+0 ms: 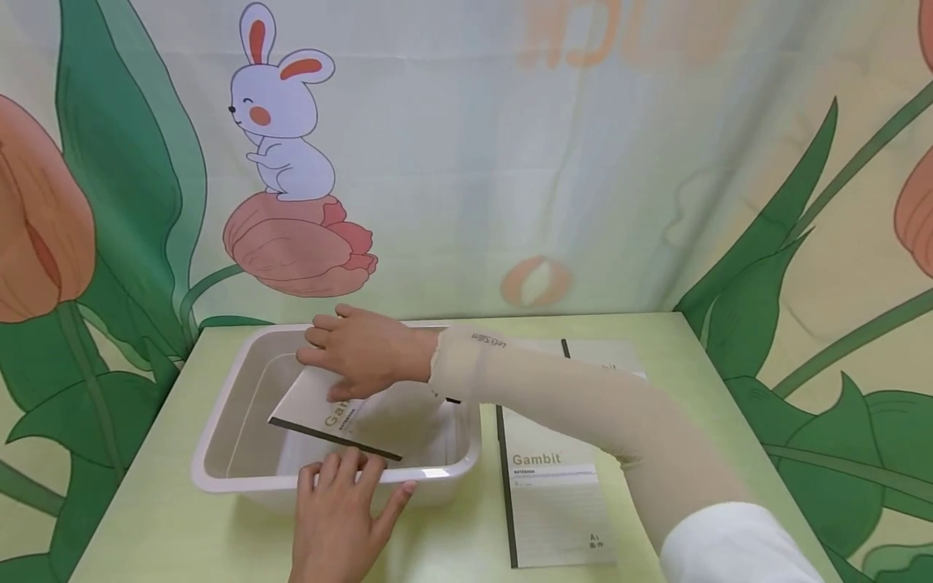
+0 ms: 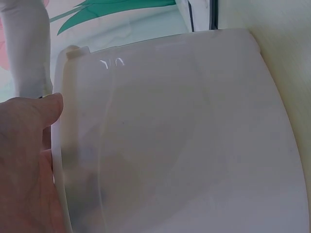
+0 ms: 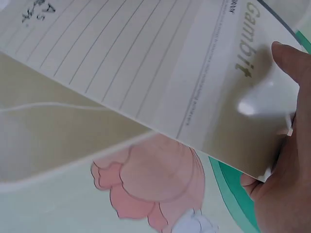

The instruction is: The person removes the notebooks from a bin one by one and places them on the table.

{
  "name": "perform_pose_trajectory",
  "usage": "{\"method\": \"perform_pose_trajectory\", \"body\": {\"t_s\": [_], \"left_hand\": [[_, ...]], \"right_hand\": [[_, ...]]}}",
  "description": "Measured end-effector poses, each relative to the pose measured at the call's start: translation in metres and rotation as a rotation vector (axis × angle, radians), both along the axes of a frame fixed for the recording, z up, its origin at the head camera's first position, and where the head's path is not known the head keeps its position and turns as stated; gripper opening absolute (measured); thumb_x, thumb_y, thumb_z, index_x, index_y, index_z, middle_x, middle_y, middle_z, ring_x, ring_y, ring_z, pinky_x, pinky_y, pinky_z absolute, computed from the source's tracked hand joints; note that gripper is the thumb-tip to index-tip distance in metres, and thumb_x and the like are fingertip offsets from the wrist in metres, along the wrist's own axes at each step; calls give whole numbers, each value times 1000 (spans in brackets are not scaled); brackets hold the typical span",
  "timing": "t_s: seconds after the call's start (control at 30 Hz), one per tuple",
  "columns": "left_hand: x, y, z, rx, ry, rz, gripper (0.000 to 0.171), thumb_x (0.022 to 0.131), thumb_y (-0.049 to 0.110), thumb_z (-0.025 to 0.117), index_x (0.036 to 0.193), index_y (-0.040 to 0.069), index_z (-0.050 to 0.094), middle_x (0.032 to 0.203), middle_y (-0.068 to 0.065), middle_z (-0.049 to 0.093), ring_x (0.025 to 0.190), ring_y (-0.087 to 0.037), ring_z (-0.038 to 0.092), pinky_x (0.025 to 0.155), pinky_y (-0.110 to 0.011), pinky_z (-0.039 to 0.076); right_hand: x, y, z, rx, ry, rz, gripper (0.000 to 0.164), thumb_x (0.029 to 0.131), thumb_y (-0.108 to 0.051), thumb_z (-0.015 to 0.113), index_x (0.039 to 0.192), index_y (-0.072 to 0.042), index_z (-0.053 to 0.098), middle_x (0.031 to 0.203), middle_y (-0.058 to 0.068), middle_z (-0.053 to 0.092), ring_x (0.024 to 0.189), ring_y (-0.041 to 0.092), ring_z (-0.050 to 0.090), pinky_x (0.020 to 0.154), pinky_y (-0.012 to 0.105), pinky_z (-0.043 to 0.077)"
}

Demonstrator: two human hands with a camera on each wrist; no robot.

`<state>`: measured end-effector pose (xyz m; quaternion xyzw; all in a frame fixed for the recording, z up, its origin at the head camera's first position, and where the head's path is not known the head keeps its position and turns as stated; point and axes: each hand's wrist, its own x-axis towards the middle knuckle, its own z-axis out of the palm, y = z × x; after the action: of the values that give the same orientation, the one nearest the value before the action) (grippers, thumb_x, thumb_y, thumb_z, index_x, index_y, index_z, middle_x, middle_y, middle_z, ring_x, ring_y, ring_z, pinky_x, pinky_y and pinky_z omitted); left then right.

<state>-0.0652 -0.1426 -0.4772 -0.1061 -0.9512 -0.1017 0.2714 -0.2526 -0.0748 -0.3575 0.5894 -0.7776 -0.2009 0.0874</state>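
My right hand (image 1: pixel 364 352) grips a white notebook (image 1: pixel 309 405) by its edge, thumb on the cover and fingers behind. The notebook has a black spine strip and "Gambit" lettering, and is held tilted over the inside of a pale plastic basin (image 1: pixel 248 484). In the right wrist view its cover (image 3: pixel 146 63) shows ruled lines and a handwritten mark. With fingers hooked over the basin's front rim, my left hand (image 1: pixel 338 510) holds the basin, its thumb on the outer side. The left wrist view shows the basin's smooth outer wall (image 2: pixel 180 126). My right hand and forearm hide part of the basin's interior.
Right of the basin, another Gambit notebook (image 1: pixel 554 510) lies flat on the light green table (image 1: pixel 160 453). A further notebook (image 1: pixel 605 356) lies behind it, partly covered by my right forearm. A printed cloth with a rabbit and tulips (image 1: pixel 437 162) hangs behind the table.
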Motion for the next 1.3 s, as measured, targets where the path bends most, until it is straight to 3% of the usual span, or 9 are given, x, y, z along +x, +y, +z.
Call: {"method": "perform_pose_trajectory", "body": {"t_s": [0.23, 0.47, 0.8, 0.93, 1.07, 1.2, 1.3], "left_hand": [[-1, 1, 0, 3, 7, -5, 52, 93, 65, 46, 94, 15, 61, 88, -3, 54, 82, -28, 50, 86, -50, 36], [-1, 2, -1, 4, 16, -7, 55, 93, 66, 43, 92, 14, 61, 85, -4, 52, 81, -28, 50, 87, -49, 36], [0, 4, -2, 23, 6, 0, 54, 92, 66, 44, 93, 15, 60, 88, -5, 54, 84, -29, 51, 89, -50, 35], [1, 5, -3, 26, 0, -2, 53, 92, 66, 44, 93, 15, 60, 89, -4, 54, 85, -29, 51, 89, -49, 36], [1, 6, -3, 18, -6, 1, 55, 93, 67, 43, 94, 15, 60, 89, -4, 55, 86, -29, 52, 89, -49, 36], [1, 6, -2, 6, -24, 12, 55, 92, 67, 44, 95, 15, 61, 90, -4, 55, 88, -29, 52, 89, -49, 36], [1, 6, -1, 3, -29, 16, 56, 93, 68, 42, 96, 15, 61, 91, -4, 56, 89, -29, 53, 90, -49, 36]], "right_hand": [[4, 27, 29, -195, -1, -17, 56, 92, -68, 45, 123, -22, 48, 110, -6, 53, 107, 15, 46, 99, 34, 33], [6, 61, 54, -433, 35, -44, 55, 92, -70, 41, 115, -21, 51, 112, -5, 52, 106, 15, 46, 92, 32, 35], [10, 130, 83, -754, 48, -72, 48, 90, -59, 56, 107, -14, 59, 95, -2, 54, 90, 17, 46, 82, 32, 37], [14, 168, 84, -828, 64, -118, 47, 89, -56, 59, 101, -11, 59, 91, 2, 55, 85, 20, 45, 79, 35, 37], [18, 211, 78, -908, 77, -197, 56, 90, -62, 53, 97, -7, 61, 88, 6, 56, 80, 23, 44, 76, 38, 37], [20, 254, 60, -951, 72, -287, 66, 91, -68, 46, 94, -4, 61, 84, 8, 57, 78, 25, 43, 75, 39, 36], [20, 285, 41, -937, 42, -364, 59, 89, -62, 53, 93, -4, 59, 83, 8, 56, 78, 24, 42, 75, 37, 34]]}}
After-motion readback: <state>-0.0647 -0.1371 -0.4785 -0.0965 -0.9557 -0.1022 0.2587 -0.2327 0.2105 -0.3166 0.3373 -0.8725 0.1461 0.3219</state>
